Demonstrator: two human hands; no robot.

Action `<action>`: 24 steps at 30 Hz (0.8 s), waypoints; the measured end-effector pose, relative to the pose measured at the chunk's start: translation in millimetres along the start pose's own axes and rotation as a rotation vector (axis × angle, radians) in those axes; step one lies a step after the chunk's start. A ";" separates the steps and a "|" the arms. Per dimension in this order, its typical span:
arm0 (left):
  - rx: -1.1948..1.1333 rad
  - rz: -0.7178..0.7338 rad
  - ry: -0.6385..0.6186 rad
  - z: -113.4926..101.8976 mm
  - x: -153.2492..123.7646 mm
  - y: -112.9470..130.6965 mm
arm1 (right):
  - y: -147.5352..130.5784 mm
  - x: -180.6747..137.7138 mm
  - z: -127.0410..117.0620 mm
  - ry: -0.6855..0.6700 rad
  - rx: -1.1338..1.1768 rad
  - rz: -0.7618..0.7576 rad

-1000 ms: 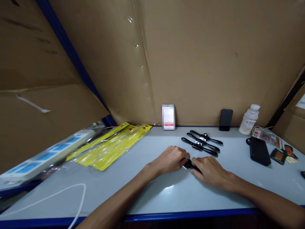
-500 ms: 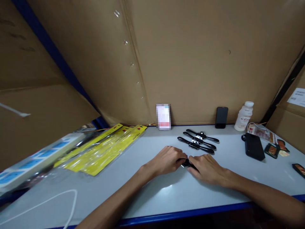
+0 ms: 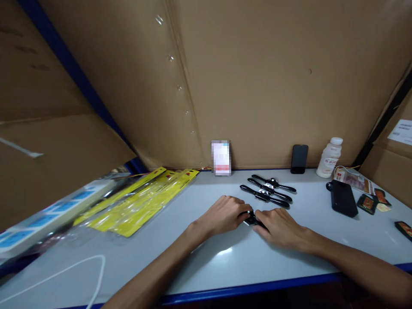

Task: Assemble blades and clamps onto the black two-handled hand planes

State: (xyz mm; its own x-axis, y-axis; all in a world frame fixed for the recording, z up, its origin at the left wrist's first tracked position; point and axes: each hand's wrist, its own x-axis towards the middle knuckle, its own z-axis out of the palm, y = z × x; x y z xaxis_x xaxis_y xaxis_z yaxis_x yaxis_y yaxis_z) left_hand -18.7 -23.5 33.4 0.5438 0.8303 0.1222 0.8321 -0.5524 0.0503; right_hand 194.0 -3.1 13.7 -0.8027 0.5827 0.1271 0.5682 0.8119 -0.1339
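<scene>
Between my two hands, low over the tabletop, is a black spokeshave (image 3: 250, 218) with a bright metal part at its middle. My left hand (image 3: 226, 214) is closed round one end of it. My right hand (image 3: 277, 227) grips the other end, with its thumb and fingers near the centre. Much of the tool is hidden by my fingers. Just beyond my hands, three more black spokeshaves (image 3: 264, 198) lie side by side, slanting down to the right, their handles spread to both sides.
Yellow-backed clear plastic packages (image 3: 144, 206) lie at the left beside a white and blue box (image 3: 58, 212). A lit phone (image 3: 221, 158) and a dark phone (image 3: 299, 159) lean at the back. A bottle (image 3: 329, 159), a black case (image 3: 343, 198) and small packets (image 3: 367, 203) are at the right.
My left hand has shifted slightly, and a little more of the spokeshave's middle shows between my hands. My right hand keeps its grip almost unmoved.
</scene>
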 end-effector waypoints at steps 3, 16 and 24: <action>0.062 -0.017 -0.001 0.4 0.1 0.4 | 0.0 0.0 0.2 -0.001 -0.001 0.005; 0.003 0.050 0.014 1.8 -2.1 -2.9 | 0.6 0.5 0.0 0.000 0.006 0.001; 0.082 0.023 0.003 2.9 -0.1 -2.5 | 0.5 -0.3 0.7 0.021 0.014 0.000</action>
State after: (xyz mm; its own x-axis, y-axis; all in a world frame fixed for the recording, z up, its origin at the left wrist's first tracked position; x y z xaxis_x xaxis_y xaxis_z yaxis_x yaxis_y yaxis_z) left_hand -20.6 -22.0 30.4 0.5628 0.8170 0.1255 0.8255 -0.5634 -0.0336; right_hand 194.5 -2.9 12.9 -0.7987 0.5834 0.1473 0.5654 0.8114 -0.1480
